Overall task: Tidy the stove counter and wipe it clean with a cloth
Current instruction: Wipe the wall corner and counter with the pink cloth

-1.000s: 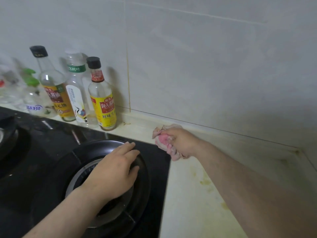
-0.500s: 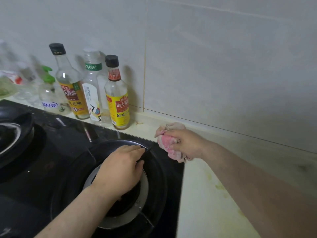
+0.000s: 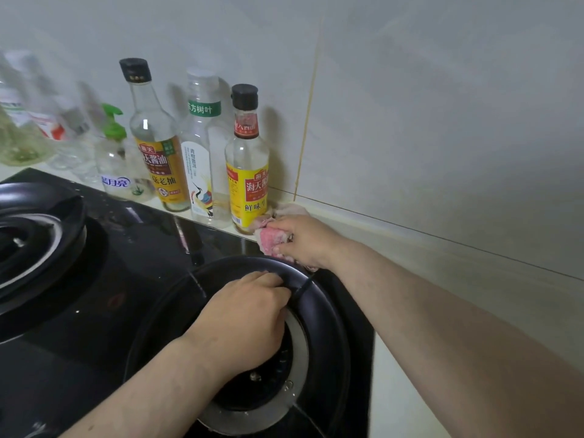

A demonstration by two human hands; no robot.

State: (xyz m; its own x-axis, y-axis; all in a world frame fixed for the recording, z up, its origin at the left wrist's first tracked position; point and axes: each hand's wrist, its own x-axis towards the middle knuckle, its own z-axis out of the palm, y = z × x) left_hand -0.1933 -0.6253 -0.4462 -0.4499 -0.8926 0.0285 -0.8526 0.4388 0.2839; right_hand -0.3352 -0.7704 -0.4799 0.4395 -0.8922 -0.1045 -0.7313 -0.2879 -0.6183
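The likeliest slip, I judge, is the right hand (image 3: 305, 240) knocking over the clear glass sauce bottle with the yellow label and black cap (image 3: 246, 172). The crumpled pink-and-white cloth (image 3: 271, 239) is pressing on the cream counter (image 3: 404, 390) right at that bottle's base, touching it or very nearly. A firm stroke leftward would be tipping it into the clear bottle with the green neck band (image 3: 202, 153) standing just beside it against the wall. The cloth's lower edge is also hanging by the round black burner ring (image 3: 322, 314) of the glossy black glass stove (image 3: 126, 248), where it could be snagging. The right arm is reaching forward and leftward from the lower right, its fingers bunching and clutching the cloth against the back strip of counter. The left hand (image 3: 246, 317) is lying palm down over the burner, fingers bending against the ring's far rim. Whether it is gripping the ring or only bracing there, I cannot tell. The two hands are working near each other but apart.
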